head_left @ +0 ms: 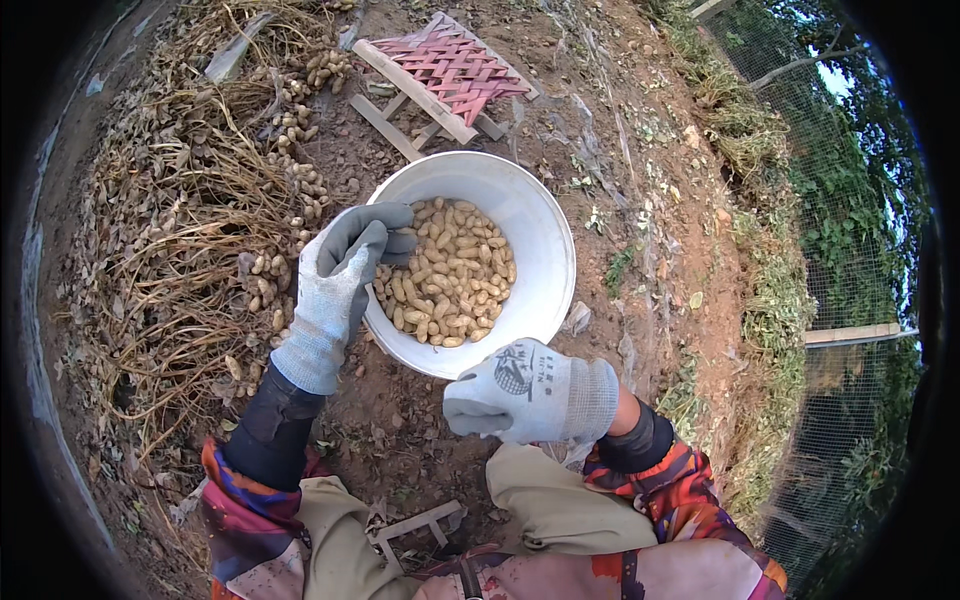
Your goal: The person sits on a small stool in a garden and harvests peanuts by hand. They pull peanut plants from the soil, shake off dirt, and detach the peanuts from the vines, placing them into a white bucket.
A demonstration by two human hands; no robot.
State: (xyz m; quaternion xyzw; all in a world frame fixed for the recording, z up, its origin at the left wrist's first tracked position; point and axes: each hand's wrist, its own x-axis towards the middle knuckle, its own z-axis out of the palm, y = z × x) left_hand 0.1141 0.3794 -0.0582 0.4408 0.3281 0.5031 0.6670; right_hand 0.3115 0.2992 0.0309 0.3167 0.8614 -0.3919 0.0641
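Observation:
A white bucket [545, 260] stands on the soil in front of me, partly filled with peanuts in their shells [450, 275]. Over its left rim reaches my left hand [355, 250], in a pale glove with grey-coated fingers. Its fingers are bent loosely toward the peanuts, the thumb apart from the index finger, and nothing shows in its grasp. My right hand [525, 390], gloved alike, is closed like a fist at the bucket's near right rim. Its curled fingers hide whatever they may hold.
Pulled peanut plants [190, 250] with dry stems lie heaped on the left, with pods [295, 190] along their right edge. Beyond the bucket stands a low wooden stool [450, 70] with a woven red seat. A mesh fence [850, 200] runs along the right.

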